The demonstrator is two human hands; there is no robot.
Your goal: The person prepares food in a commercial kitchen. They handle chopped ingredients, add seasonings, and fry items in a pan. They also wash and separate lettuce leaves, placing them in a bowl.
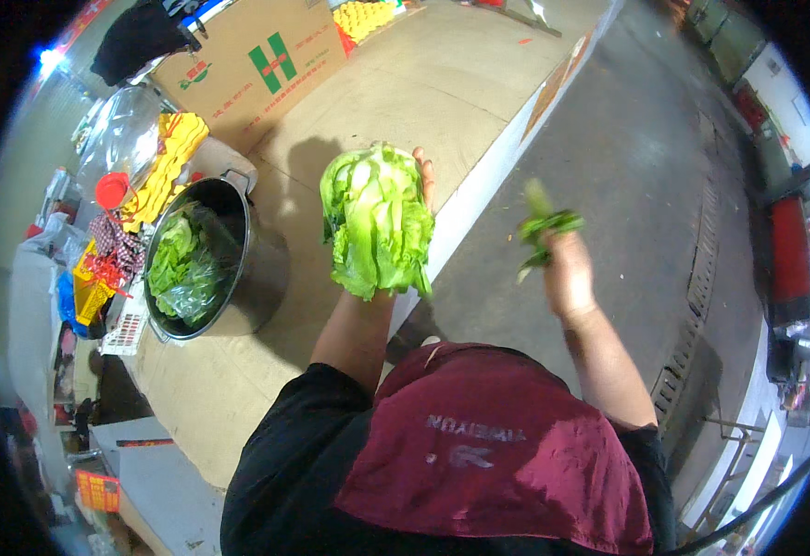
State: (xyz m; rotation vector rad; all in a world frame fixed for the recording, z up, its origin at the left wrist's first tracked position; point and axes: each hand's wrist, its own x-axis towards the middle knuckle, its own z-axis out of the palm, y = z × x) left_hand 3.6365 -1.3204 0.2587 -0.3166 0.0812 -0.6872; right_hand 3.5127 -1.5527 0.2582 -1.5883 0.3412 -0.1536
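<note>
Left hand (420, 176) is mostly hidden behind a big head of lettuce (376, 222), grip wrapped round it, held up over the desk (405, 93) edge. Leaves are crinkly, pale green w/ whiter ribs. Right hand (567, 273), off to the right of the lettuce, is closed on a small darker torn leaf (542, 227). Left of the lettuce sits a round metal pot (257, 269) w/ more greens in a clear plastic bag.

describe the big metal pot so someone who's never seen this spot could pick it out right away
Start at the long pale counter running up the middle of the view. The big metal pot stands on its left part, left of the lettuce head held in the left hand. It is the only round, dark steel vessel there, with a side handle and green leaves in a clear bag inside.
</note>
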